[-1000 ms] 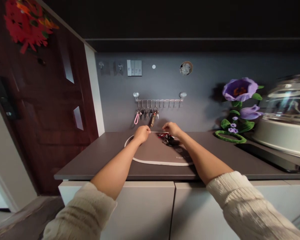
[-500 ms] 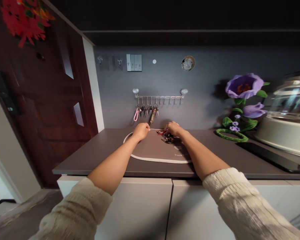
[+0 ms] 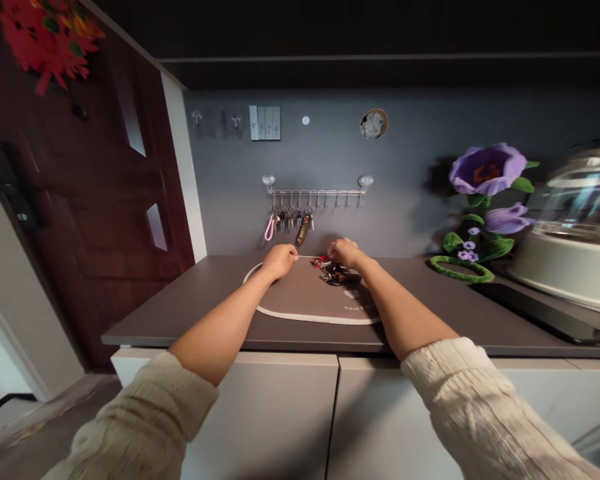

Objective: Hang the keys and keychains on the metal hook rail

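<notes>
My left hand [image 3: 281, 261] is closed over the left rear part of a brown mat [image 3: 300, 300] with a pale border. Whatever its fingers hold, if anything, is hidden. Toward the mat's right rear, my right hand [image 3: 345, 253] has its fingertips pinched together, pointing left and down. Right by those fingertips lies a red tag or cord [image 3: 318, 262]. A pile of keys and key rings [image 3: 334, 274] with dark fobs rests on the mat just below this hand. What the right fingers grip, I cannot make out.
A clear hook rail [image 3: 317, 193] on the back wall carries several key bunches, one with a pink strap [image 3: 269, 228] and one with a brown tag [image 3: 303, 229]. To the right stand purple artificial flowers [image 3: 489, 172], a black flat panel [image 3: 545, 313] and a domed appliance [image 3: 565, 267].
The view has shifted slightly. Both hands keep nearly the same places over the mat, closed as before, and the key pile looks unmoved.
</notes>
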A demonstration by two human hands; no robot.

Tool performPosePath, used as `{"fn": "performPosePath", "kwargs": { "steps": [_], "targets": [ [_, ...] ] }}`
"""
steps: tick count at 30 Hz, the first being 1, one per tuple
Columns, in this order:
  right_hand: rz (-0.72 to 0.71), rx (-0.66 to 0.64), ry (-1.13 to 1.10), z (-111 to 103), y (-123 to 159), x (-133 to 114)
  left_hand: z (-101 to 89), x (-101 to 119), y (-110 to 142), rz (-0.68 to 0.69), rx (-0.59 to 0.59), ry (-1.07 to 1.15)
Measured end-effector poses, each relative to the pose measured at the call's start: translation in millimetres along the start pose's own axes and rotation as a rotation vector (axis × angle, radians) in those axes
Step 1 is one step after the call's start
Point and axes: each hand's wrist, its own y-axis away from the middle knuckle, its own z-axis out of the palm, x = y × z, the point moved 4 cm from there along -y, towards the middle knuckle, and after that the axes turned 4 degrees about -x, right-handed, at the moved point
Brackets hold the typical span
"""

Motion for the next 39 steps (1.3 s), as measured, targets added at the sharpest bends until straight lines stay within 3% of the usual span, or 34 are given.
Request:
{"fn": "performPosePath", "kwargs": {
  "steps": [11, 21, 27, 34, 39],
  "targets": [
    [-0.026, 0.104, -0.157, -17, 7, -7, 3.5, 5, -1, 0.092, 0.026, 0.051],
    [-0.048, 0.213, -0.441, -31, 10, -20, 0.0, 17, 3, 0.169, 0.06, 0.118],
    [-0.045, 0.287, -0.744, -38, 12, -26, 0.4, 21, 3, 0.176, 0.052, 0.165],
    [-0.027, 0.24, -1.281, -38, 13, -38, 0.7, 23, 3, 0.204, 0.075, 0.234],
    [-0.006, 0.226, -1.423, -42, 16, -49, -2.5, 24, 2, 0.201, 0.14, 0.318]
  ]
}}
